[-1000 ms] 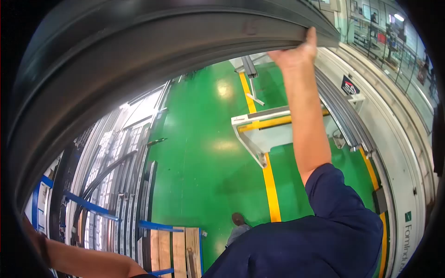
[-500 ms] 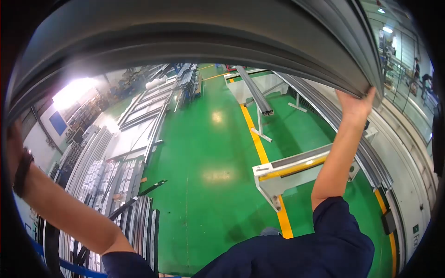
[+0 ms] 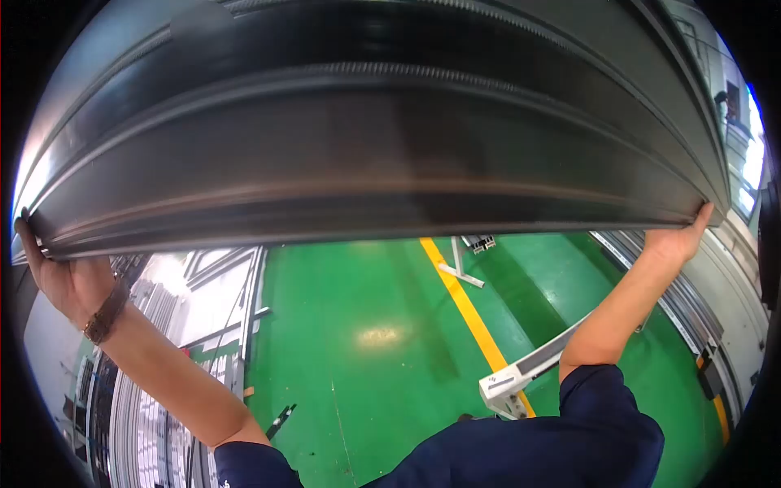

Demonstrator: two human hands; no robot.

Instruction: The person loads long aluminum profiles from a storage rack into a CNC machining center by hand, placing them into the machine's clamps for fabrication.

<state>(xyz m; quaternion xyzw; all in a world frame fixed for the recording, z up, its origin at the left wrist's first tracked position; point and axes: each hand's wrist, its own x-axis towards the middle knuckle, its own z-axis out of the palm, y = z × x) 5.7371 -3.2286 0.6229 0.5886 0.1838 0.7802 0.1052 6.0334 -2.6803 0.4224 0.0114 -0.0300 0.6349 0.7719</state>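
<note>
Dark grey profile (image 3: 350,150), raised: left hand (image 3: 75,285) grips left end, right hand (image 3: 677,240) right end, presumably spread for balance; both curled round it, fingertips partly hidden.

The big dark panel (image 3: 350,150) runs off the top. It hides fingers of the right hand (image 3: 677,240) and most of a gray bar (image 3: 480,243). Marks on the white stand (image 3: 500,389) are too small to read.

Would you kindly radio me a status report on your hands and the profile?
Left hand, right hand: both holding profile. Profile raised, blocking upper view. White beam below, over yellow line.
</note>
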